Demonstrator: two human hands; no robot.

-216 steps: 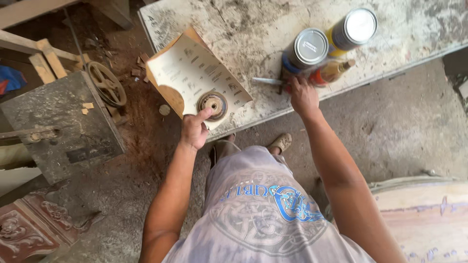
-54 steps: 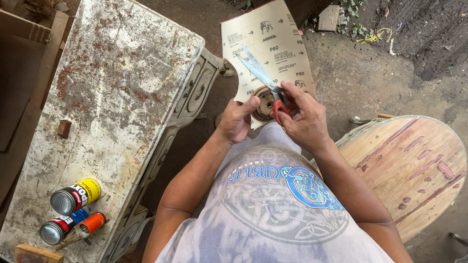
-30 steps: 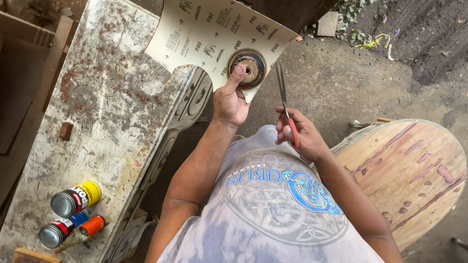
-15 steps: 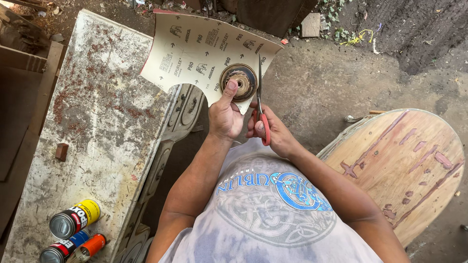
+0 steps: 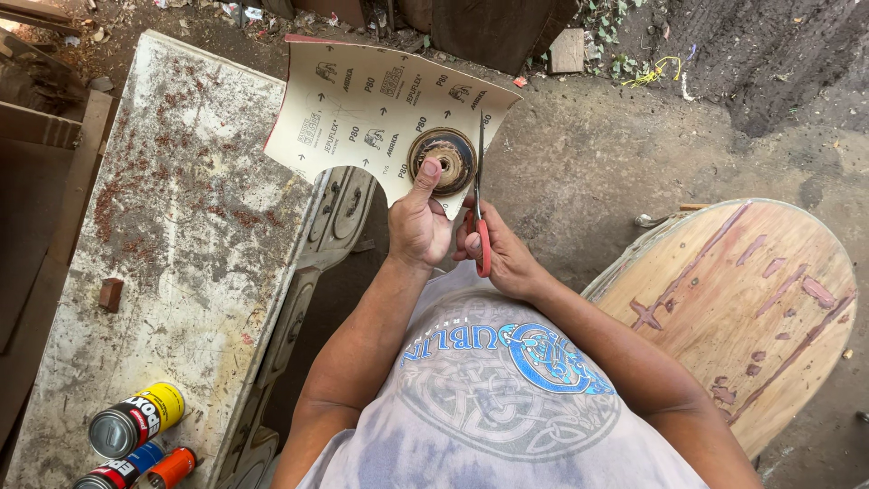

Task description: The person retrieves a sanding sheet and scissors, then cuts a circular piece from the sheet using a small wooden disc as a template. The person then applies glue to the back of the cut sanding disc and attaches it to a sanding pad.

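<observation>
With the left hand (image 5: 418,222) pinning a round disc (image 5: 443,160) onto the sandpaper sheet (image 5: 362,113) held above the desk (image 5: 172,226), the right hand's (image 5: 501,258) closed grip on red-handled scissors (image 5: 479,195) could nick the thumb if the sheet slips.

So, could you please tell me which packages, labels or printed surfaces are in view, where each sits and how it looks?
Sandpaper sheet: held up by the left hand, cream back with dark repeated print, red edge.
Yellow can: bottom left on the bench, lying down, yellow-and-black label.
Blue can: below it, blue-and-red label.
Orange bottle: beside the blue can, plain orange.
</observation>
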